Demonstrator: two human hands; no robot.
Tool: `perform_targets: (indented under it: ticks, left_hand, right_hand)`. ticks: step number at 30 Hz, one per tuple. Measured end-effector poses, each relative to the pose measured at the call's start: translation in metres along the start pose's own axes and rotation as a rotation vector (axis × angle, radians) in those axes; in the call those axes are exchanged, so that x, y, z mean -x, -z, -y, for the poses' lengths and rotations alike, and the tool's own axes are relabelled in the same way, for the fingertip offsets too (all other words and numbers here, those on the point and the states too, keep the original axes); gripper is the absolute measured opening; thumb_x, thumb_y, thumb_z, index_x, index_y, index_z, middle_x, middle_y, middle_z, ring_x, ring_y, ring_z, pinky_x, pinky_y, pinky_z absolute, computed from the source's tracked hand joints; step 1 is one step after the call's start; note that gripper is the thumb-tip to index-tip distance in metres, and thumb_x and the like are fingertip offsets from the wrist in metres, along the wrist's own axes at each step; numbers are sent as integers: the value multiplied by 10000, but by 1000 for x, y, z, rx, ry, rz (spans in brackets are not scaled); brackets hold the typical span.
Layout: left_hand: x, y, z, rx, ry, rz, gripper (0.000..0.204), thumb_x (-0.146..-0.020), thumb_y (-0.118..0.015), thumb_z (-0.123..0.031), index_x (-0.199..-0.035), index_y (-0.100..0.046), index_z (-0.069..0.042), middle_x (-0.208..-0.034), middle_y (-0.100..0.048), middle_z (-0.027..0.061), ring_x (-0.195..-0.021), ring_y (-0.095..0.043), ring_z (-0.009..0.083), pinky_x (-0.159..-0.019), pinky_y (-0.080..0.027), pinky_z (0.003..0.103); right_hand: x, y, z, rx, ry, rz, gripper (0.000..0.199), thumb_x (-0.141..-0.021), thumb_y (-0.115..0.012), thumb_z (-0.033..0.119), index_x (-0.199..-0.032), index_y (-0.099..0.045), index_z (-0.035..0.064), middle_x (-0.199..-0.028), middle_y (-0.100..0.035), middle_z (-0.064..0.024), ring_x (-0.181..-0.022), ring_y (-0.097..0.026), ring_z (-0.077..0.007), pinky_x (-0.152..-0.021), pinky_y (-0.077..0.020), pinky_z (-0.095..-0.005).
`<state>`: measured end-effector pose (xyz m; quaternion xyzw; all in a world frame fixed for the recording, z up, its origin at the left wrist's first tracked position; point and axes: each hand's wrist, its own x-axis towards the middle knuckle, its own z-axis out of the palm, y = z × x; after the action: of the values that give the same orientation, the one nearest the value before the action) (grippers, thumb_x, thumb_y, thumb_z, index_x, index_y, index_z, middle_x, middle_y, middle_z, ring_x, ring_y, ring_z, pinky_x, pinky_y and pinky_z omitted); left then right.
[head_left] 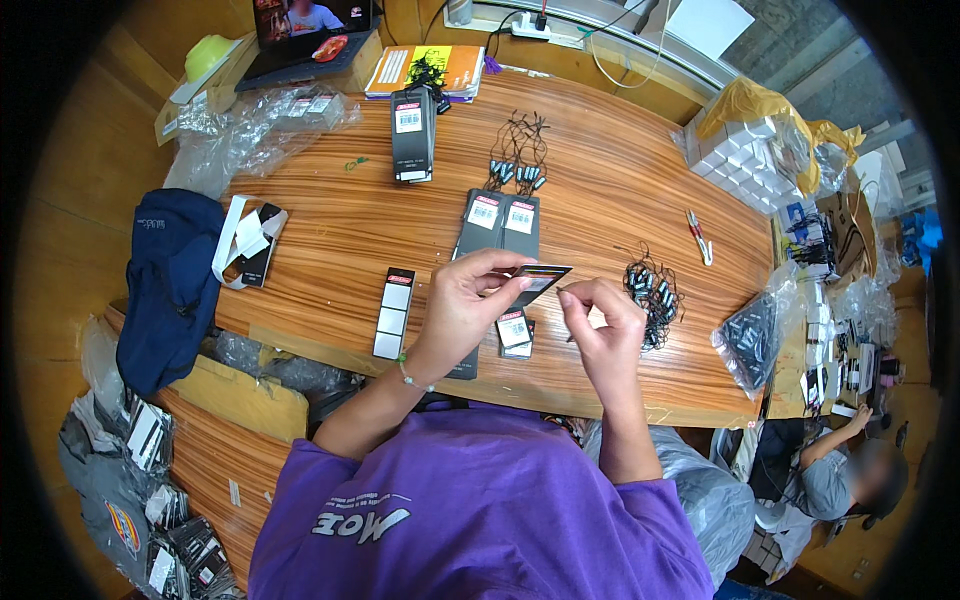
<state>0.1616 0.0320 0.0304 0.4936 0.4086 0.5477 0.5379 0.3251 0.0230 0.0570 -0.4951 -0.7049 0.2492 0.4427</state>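
Observation:
My left hand [470,305] grips a dark hang tag [543,279] between thumb and fingers, tilted above the table. Close to the tag's right edge, my right hand [608,322] is pinched closed; a thin dark bit shows at its fingers, too small to name. Below the hands lie small white-labelled tags [513,328], partly covered. Two rows of grey tags [519,222] with white stickers lie just beyond, and black looped strings [517,160] fan out from their far ends. Right of my right hand sits a heap of black strings [655,300] with small fasteners.
A black card with white stickers [393,312] lies left. Farther off stand a tag stack [410,140], booklets [460,72] and a laptop [305,45]. A blue bag [170,290] is at left; a pen [699,238], plastic bag [750,340] and white boxes [740,160] at right, with another person [840,480] beyond.

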Motion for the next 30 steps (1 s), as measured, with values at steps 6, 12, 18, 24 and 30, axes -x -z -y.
perform_targets:
  ticks: [6,12,18,24,30]
  left_hand:
    - [0,-4,-7,-100,-109,-3,163,-771,-617,61,-932,-619,34,-887,-633,81,-811,-623,121,-698,-527,214]
    - [3,-4,-10,-74,-43,9,164,-771,-609,75,-933,-613,51,-906,-631,93,-818,-621,131,-719,-531,231]
    - [2,-6,-12,-76,-70,25,153,-768,-609,78,-916,-629,47,-900,-636,99,-787,-625,129,-710,-529,220]
    - [1,-3,-13,-267,-192,94,146,-746,-622,62,-887,-652,37,-825,-643,100,-732,-619,124,-641,-521,225]
    - [1,-2,-13,-298,-190,92,146,-735,-643,43,-880,-657,31,-784,-642,96,-716,-619,129,-620,-506,227]
  right_hand:
    - [-4,-11,3,70,108,-44,73,-701,-646,0,-689,-574,-6,-618,-546,-92,-533,-509,-200,-496,-408,-300]
    - [-4,-15,2,85,138,-105,64,-703,-640,-9,-691,-577,-4,-621,-554,-97,-530,-512,-200,-495,-409,-299]
    - [2,-20,-5,-241,-146,-113,86,-777,-612,20,-702,-582,-10,-613,-558,-50,-543,-510,-133,-511,-393,-248]
    - [8,-30,-16,-1166,-620,-73,114,-868,-531,85,-789,-559,8,-651,-543,-33,-576,-478,-96,-577,-409,-226]
    - [7,-30,-18,-1175,-594,26,103,-859,-556,95,-793,-538,17,-662,-532,-34,-622,-500,-97,-617,-425,-230]
